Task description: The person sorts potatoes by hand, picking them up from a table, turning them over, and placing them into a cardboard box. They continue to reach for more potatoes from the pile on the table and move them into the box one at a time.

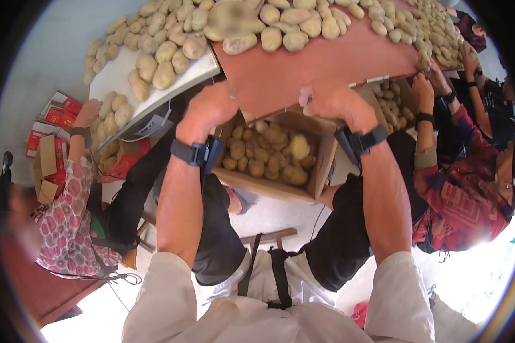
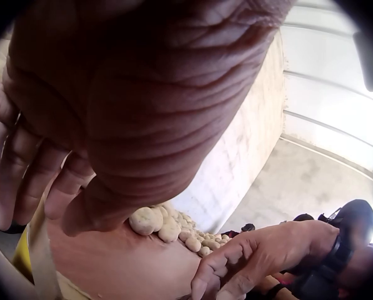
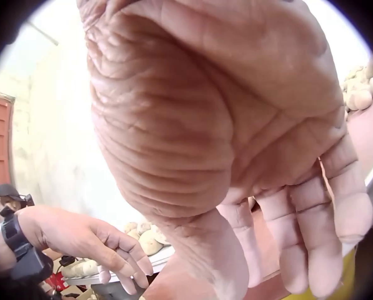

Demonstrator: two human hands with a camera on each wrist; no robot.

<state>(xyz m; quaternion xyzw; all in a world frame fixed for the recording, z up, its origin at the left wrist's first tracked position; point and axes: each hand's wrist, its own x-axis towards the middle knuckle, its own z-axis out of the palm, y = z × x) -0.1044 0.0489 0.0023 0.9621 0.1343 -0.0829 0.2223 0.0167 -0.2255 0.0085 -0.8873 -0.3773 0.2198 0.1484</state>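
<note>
My left hand (image 1: pixel 213 104) hangs palm down at the near edge of the red tabletop (image 1: pixel 303 63), its fingers loosely bent and holding nothing, as the left wrist view shows. Level with it, my right hand (image 1: pixel 337 104) is at the same edge; the right wrist view shows its palm bare and fingers relaxed. Below both hands, a cardboard box (image 1: pixel 321 171) between the legs holds many potatoes (image 1: pixel 257 154). One pale potato (image 1: pixel 300 147) looks blurred over the heap, with no hand touching it.
Piles of potatoes (image 1: pixel 294 23) cover the far side of the tabletop, and more lie on a white table (image 1: pixel 117 77) at left. Another potato box (image 1: pixel 406 100) stands at right. People sit on both sides, a hand (image 1: pixel 88 113) at left and another hand (image 1: pixel 423 91) at right.
</note>
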